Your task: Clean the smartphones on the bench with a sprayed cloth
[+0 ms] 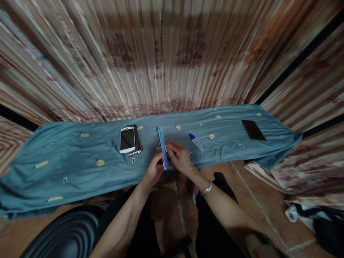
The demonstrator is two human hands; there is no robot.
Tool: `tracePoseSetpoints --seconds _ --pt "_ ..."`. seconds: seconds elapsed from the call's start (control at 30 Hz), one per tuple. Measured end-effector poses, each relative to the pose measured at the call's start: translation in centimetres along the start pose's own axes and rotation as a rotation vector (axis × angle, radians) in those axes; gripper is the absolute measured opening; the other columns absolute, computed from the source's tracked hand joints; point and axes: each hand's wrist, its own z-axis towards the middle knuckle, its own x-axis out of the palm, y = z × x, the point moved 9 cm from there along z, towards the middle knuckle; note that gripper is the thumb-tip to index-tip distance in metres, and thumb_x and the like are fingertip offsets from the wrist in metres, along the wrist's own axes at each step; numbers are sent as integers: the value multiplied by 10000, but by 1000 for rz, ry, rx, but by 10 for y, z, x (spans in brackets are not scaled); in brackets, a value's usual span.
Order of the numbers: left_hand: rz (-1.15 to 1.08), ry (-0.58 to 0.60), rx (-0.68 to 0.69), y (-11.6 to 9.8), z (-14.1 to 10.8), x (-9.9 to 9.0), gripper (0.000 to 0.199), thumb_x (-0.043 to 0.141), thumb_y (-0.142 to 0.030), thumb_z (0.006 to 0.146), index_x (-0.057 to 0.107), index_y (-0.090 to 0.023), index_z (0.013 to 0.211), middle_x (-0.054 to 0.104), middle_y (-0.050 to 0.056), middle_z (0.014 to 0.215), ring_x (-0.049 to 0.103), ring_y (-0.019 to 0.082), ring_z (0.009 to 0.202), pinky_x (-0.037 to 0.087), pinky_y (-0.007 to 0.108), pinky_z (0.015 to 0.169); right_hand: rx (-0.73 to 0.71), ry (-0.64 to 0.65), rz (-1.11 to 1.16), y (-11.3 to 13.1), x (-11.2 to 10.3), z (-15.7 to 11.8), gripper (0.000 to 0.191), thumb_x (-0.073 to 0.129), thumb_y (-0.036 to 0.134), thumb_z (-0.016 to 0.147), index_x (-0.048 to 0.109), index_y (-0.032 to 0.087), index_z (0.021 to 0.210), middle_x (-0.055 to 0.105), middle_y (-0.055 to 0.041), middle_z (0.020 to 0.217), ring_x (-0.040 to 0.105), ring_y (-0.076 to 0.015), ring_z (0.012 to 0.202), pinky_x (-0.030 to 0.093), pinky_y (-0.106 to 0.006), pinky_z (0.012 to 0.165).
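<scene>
A blue phone [161, 138] is held tilted up on edge over the cloth-covered table, its bluish back turned partly to the right. My left hand [154, 169] is closed around its lower left side, with the thumb along the edge. Against the phone's back, my right hand [179, 157] is closed, fingers pinched together. A small whitish bit shows at those fingertips, too small to name. Just right of my right hand lies a clear bottle with a blue cap [197, 143]. To the left, a white phone with a dark screen [127, 139] rests on a stack of other phones.
A dark phone [253, 130] lies flat near the table's right end. The teal patterned cloth [80, 154] covers the long narrow table. Behind it hang pleated curtains [161, 64]. A black ribbed round stool [67, 236] stands at the lower left, on a tiled floor.
</scene>
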Motion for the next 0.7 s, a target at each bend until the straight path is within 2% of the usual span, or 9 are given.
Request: tracePoseSetpoints --seconds 0.13,0.3,0.43,0.57,0.7 --pt "17 41 -66 10 -2 3 367 769 -401 644 688 -213 949 742 76 944 666 329 1038 562 389 770 53 -46 -4 -14 -7 4 308 476 288 945 707 254 1146 722 -65 1171 665 -217 1097 512 -365 978" --pt "73 126 -116 22 -8 13 384 753 -461 668 680 -187 927 744 109 958 717 311 885 526 305 582 135 -127 56 -34 -20 12 292 492 294 926 728 254 1093 740 -50 1131 678 -220 1084 517 -393 977" --pt "82 196 -152 30 -12 21 420 717 -467 715 656 -165 1000 746 143 983 731 300 803 499 292 548 169 -182 108 -44 -30 17 303 492 308 911 735 244 1080 749 -38 1110 688 -213 1054 528 -379 962" --pt "88 241 -181 36 -15 24 420 665 -487 761 643 -152 1013 742 170 1016 732 286 763 481 286 539 169 -219 123 -41 -39 18 295 513 322 901 742 245 1070 755 -39 1089 694 -215 1030 536 -371 946" --pt "114 242 -207 41 -17 23 449 649 -535 761 664 -149 989 737 180 1032 726 275 744 468 283 529 111 -212 116 -25 -43 18 284 522 306 910 740 260 1087 751 -32 1099 681 -203 1054 528 -360 964"
